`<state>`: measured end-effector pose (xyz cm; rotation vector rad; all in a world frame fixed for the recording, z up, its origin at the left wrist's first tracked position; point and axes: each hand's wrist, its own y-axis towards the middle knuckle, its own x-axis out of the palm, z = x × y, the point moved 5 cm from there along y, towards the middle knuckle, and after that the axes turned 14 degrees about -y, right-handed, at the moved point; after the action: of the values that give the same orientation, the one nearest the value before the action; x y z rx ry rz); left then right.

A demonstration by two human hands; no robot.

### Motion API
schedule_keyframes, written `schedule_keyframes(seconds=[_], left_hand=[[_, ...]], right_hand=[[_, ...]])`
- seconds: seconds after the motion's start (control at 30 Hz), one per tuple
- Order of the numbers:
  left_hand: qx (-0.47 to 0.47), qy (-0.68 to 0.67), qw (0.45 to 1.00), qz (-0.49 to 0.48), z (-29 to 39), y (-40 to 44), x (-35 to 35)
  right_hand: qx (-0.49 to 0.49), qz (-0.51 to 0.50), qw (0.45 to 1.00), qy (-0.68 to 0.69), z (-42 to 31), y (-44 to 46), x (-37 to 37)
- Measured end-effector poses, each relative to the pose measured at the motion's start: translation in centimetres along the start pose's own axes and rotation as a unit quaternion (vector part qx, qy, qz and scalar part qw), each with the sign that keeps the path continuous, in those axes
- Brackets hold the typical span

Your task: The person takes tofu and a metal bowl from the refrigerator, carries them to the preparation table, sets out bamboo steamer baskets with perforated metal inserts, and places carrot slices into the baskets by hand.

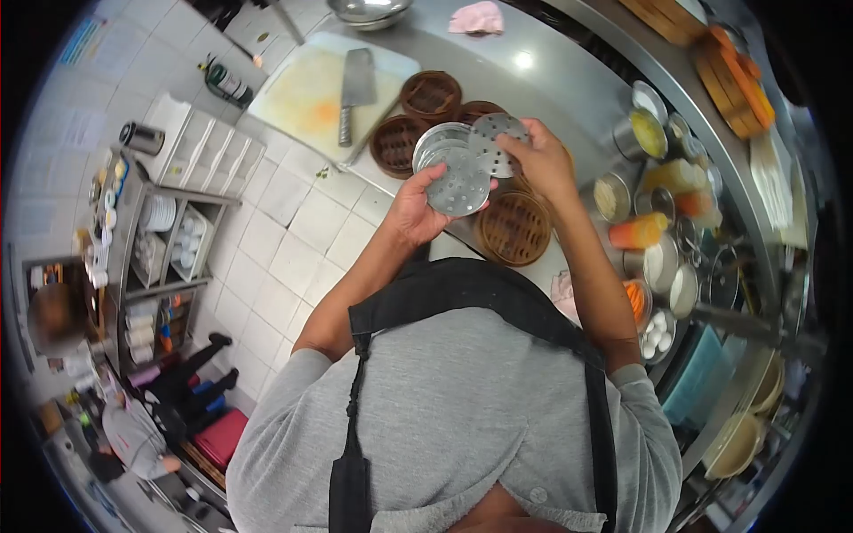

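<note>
My left hand (421, 206) is closed round a small stack of round perforated metal discs (458, 185), fanned a little apart. Between the fingers of my right hand (544, 160) is another perforated metal disc (489, 142), its edge overlapping the stack. Below both hands, bamboo steamer baskets stand on the metal counter: one steamer basket (514, 228) sits nearest my body, another steamer basket (431, 95) lies farther off, and a third steamer basket (395, 147) is to the left. My hands and the discs partly hide other baskets.
A cleaver (358, 84) lies on a white cutting board (302, 93) at the left. Several containers of ingredients, among them a metal pot (641, 135), line the right side. A pink cloth (476, 19) is at the back. Another person (138, 435) is at the lower left.
</note>
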<state>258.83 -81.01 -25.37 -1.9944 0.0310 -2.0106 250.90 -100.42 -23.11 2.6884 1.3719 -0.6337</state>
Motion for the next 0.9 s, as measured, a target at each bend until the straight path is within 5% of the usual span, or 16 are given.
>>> schedule_keyframes(seconds=[0.07, 0.13, 0.2, 0.33, 0.47, 0.53, 0.6, 0.67, 0.8, 0.9], left_hand=[[0.014, -0.036, 0.999, -0.009, 2.4, -1.1, -0.9], [0.076, -0.016, 0.997, 0.022, 4.7, -2.3, -2.1], [0.1, -0.001, 0.994, 0.033, 7.0, -3.3, -4.5], [0.152, -0.049, 0.984, 0.082, 10.2, -5.0, -8.0], [0.194, -0.017, 0.972, 0.132, 13.0, -4.9, -10.7], [0.207, -0.017, 0.971, 0.12, 14.2, -4.1, -10.7], [0.214, -0.014, 0.971, 0.107, 15.0, -3.3, -10.3], [0.207, -0.002, 0.973, 0.105, 15.5, -2.6, -10.2], [0.168, -0.089, 0.978, 0.091, 16.2, -2.3, -9.4], [0.247, -0.049, 0.959, 0.134, 17.7, -3.3, -11.5]], right_hand=[[0.076, -0.032, 0.976, 0.201, -0.3, 1.6, 1.5], [0.082, -0.047, 0.97, 0.223, 0.9, 4.6, 3.1], [-0.018, 0.039, 0.993, -0.113, -0.5, 7.1, 3.2], [-0.14, 0.126, 0.955, -0.228, -3.0, 12.8, 6.7], [-0.245, 0.018, 0.89, -0.384, -1.2, 16.3, 12.4], [-0.298, 0.043, 0.868, -0.395, -3.0, 14.3, 14.6], [-0.086, -0.141, 0.957, -0.24, -5.4, 10.1, 16.3], [-0.076, -0.21, 0.957, -0.185, -3.8, 7.5, 18.6], [-0.02, -0.146, 0.983, -0.112, -0.8, 8.2, 18.0], [-0.015, -0.077, 0.991, -0.106, 0.2, 10.2, 15.7]])
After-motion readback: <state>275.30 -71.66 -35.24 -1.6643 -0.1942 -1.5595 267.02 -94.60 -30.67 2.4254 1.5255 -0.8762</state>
